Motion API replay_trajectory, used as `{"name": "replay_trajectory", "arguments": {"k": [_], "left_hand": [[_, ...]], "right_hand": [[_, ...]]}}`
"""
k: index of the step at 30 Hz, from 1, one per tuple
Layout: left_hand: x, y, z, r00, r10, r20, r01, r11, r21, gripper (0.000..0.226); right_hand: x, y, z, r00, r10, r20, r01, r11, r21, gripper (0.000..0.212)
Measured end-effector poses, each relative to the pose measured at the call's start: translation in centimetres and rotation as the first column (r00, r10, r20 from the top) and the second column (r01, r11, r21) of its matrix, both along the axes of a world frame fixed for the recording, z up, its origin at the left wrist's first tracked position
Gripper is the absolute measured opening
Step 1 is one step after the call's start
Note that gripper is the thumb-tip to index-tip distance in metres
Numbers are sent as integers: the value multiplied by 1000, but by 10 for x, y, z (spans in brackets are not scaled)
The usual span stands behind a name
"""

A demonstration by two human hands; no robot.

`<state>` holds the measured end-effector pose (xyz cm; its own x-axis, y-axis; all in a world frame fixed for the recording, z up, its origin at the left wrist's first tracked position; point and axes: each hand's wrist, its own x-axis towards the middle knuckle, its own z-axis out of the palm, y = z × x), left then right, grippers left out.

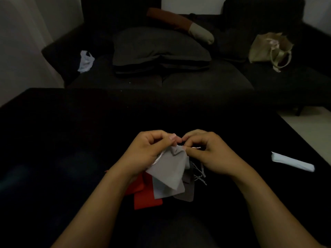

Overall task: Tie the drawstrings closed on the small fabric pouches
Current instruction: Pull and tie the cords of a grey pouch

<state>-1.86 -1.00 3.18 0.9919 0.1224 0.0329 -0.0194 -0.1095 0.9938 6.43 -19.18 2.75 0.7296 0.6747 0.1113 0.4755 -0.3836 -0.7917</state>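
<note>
Head view: both hands lift a light grey pouch [167, 170] above the dark worktop [53, 140]. The left hand [148, 149] pinches its gathered neck; the right hand [211, 153] pinches the thin drawstring [195, 148]. Soft, limp, nearly weightless cloth; best held at the neck. More pouches [146, 196] lie beneath.

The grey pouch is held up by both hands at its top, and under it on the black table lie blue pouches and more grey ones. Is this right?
Not quite. In the head view both the left hand and the right hand do hold the grey pouch at its top, and more grey ones lie under it on the black table, but the coloured pouches are red, not blue.
</note>
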Motion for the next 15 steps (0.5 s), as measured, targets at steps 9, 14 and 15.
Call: {"name": "replay_trajectory", "arguments": {"k": [9,14,15], "left_hand": [[0,-8,2,994,-15,-106,-4,985,-173,28],[2,-7,-2,991,25,-134,-32,998,-45,20],[2,-6,-3,989,50,-137,-57,997,-52,18]], "right_hand": [[-3,3,0,997,-23,-77,28,998,65,14],[-3,3,-1,996,-92,14,92,996,-1,14],[-4,4,0,995,-91,34,92,996,-17,14]]}}
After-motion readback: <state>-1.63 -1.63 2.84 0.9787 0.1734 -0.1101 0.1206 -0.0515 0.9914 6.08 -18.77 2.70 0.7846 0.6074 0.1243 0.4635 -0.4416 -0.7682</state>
